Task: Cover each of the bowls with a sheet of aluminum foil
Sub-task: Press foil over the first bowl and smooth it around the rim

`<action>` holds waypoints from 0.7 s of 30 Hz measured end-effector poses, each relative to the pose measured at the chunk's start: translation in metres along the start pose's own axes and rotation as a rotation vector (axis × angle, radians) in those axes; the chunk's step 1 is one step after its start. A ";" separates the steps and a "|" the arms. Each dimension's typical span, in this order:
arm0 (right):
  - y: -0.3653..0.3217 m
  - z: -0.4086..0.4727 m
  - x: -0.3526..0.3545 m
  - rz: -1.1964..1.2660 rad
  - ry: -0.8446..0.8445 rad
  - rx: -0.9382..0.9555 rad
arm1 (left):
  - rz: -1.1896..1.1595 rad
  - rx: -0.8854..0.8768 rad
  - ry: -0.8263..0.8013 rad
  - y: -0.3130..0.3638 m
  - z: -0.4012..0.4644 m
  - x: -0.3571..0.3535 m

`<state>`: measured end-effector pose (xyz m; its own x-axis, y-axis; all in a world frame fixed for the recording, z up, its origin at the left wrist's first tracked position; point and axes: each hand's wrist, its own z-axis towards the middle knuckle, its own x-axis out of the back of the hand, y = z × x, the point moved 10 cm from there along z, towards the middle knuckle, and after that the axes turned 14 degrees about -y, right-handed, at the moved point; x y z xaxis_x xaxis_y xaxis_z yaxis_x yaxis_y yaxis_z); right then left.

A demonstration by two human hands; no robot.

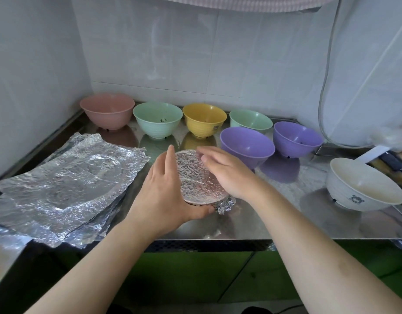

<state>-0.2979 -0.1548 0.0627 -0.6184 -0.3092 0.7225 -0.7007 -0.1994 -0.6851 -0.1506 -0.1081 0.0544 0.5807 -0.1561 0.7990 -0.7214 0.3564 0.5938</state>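
Observation:
A bowl wrapped in crinkled foil (pixel 196 177) stands at the middle of the steel counter (pixel 240 220). My left hand (pixel 163 189) cups its left and near side, thumb under the rim. My right hand (pixel 225 171) presses on its right side. A stack of loose foil sheets (pixel 66 189) lies to the left. Uncovered bowls line the back: pink (pixel 107 111), mint green (pixel 157 120), yellow (pixel 204 120), a second mint green (pixel 251 121), and two purple bowls (pixel 246 147) (pixel 297 139). A white bowl (pixel 363 184) stands at the right.
Tiled walls close off the left and the back. A white cable (pixel 322 105) hangs at the right, above some utensils (pixel 390 162) at the counter's right edge. The counter's front edge (pixel 218 242) runs just below my wrists, with green cabinet doors under it.

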 end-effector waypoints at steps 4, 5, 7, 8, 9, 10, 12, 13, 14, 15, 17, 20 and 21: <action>0.004 0.007 0.001 -0.080 0.016 -0.049 | 0.011 -0.001 -0.023 -0.005 0.003 -0.001; 0.007 0.006 0.001 -0.074 0.017 -0.057 | 0.014 -0.001 -0.033 -0.007 0.004 -0.002; 0.014 0.002 0.003 -0.031 0.027 -0.055 | 0.011 0.005 -0.063 -0.010 0.006 -0.004; 0.019 -0.001 0.005 0.008 0.041 -0.055 | 0.002 0.007 -0.079 -0.012 0.007 -0.005; 0.026 -0.004 0.007 0.072 0.049 -0.061 | -0.017 0.012 -0.092 -0.015 0.006 -0.006; 0.035 -0.006 0.006 0.170 0.043 -0.072 | -0.044 0.022 -0.105 -0.017 0.006 -0.007; 0.047 -0.015 0.000 0.346 -0.014 -0.084 | -0.102 0.054 -0.138 -0.022 0.004 -0.009; 0.051 -0.019 -0.004 0.369 -0.051 -0.081 | -0.124 0.067 -0.159 -0.024 0.004 -0.010; 0.057 -0.022 -0.011 0.378 -0.096 -0.068 | -0.141 0.075 -0.184 -0.025 0.004 -0.011; 0.062 -0.023 -0.018 0.386 -0.139 -0.044 | -0.151 0.080 -0.213 -0.025 0.004 -0.013; 0.070 -0.028 -0.026 0.387 -0.188 -0.004 | -0.168 0.090 -0.272 -0.025 0.005 -0.016; 0.062 -0.035 -0.027 0.386 -0.183 0.026 | -0.166 0.090 -0.313 -0.025 0.006 -0.016; 0.059 -0.037 -0.025 0.380 -0.169 0.031 | -0.169 0.089 -0.323 -0.026 0.006 -0.016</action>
<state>-0.3372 -0.1248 0.0075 -0.7622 -0.5139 0.3936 -0.4211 -0.0682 -0.9044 -0.1438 -0.1205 0.0270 0.5555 -0.4931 0.6695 -0.6639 0.2219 0.7142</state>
